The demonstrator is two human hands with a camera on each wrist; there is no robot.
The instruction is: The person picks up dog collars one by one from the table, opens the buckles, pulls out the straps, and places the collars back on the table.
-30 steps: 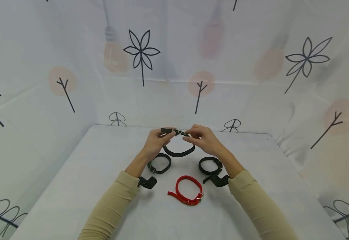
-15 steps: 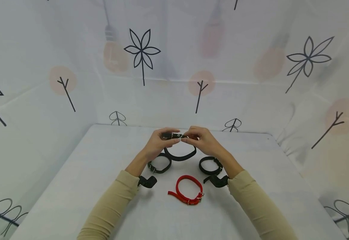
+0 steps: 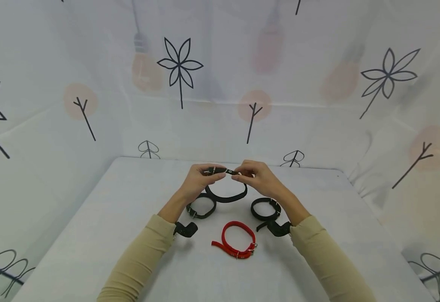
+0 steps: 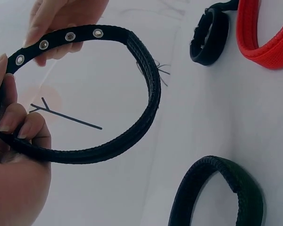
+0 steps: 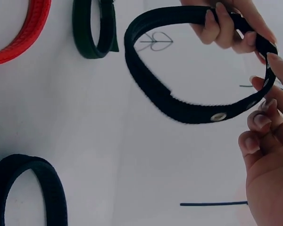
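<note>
Both hands hold a black collar [image 3: 225,199] raised above the back part of the table, its loop hanging below them. My left hand [image 3: 196,181] grips its buckle end between thumb and fingers. Opposite, my right hand [image 3: 257,177] pinches the strap close to the buckle. Metal-rimmed eyelets [image 4: 70,36] line the strap in the left wrist view. Fingers partly hide the buckle, so how far the strap is threaded cannot be told. Below the hands lie a red collar [image 3: 225,230], a dark green-black collar [image 3: 213,204] at left and another black collar [image 3: 253,210] at right.
A white-covered table [image 3: 129,218] carries the collars. Behind it and at both sides hangs a white cloth backdrop [image 3: 212,126] with plant drawings. A black camera mount sits at each wrist, the left mount [image 3: 186,229] and the right mount [image 3: 278,229].
Both hands have come slightly lower with the black collar. The strap tail that stuck out above my left thumb now lies between the left fingers. The collars on the table have stayed put.
</note>
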